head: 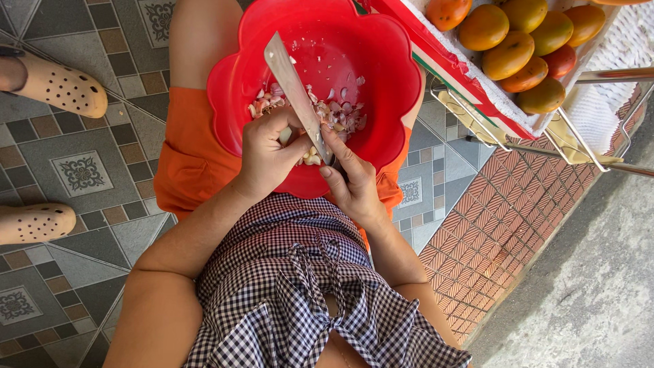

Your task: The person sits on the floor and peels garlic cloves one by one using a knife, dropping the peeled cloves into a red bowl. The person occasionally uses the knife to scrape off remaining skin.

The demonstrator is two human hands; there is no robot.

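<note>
A red scalloped plastic bowl rests on my lap and holds garlic cloves and peels. My right hand grips the handle of a long knife, whose blade points up and left over the bowl. My left hand pinches a small garlic clove against the blade, near the bowl's front rim.
A box of orange and red mangoes sits on a wire rack at the upper right. Another person's feet in beige perforated clogs stand at the left on the patterned tile floor. Grey concrete lies at the lower right.
</note>
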